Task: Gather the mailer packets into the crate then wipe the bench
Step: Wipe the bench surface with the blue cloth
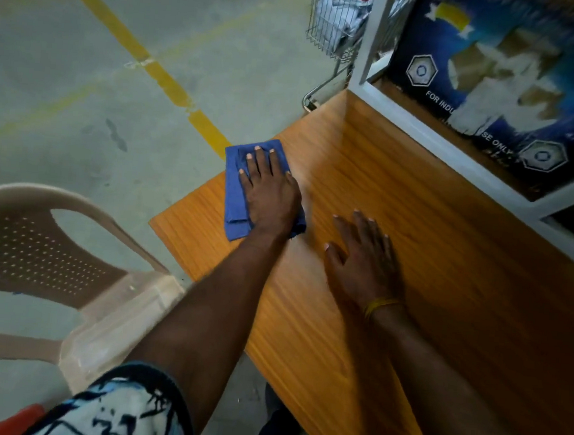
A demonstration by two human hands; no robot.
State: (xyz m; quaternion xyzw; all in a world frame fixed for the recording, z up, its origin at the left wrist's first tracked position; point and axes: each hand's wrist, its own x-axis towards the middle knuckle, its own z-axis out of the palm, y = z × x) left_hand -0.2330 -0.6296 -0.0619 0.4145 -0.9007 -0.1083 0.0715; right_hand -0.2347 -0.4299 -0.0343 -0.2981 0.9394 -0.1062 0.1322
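A folded blue cloth [236, 192] lies at the left edge of the wooden bench [430, 249], partly overhanging it. My left hand [269, 188] presses flat on the cloth with straight fingers. To its right, my right hand [365, 257] rests flat on the bare bench top, fingers spread, a yellow band at its wrist. A wire crate [332, 21] stands beyond the bench's far corner with white mailer packets [347, 5] inside it. No packets lie on the bench.
A beige plastic chair [52, 254] stands on the floor left of the bench. A grey-framed shelf [423, 128] holding a torn blue carton [516, 81] borders the bench's far right side. Yellow lines [147, 58] mark the concrete floor.
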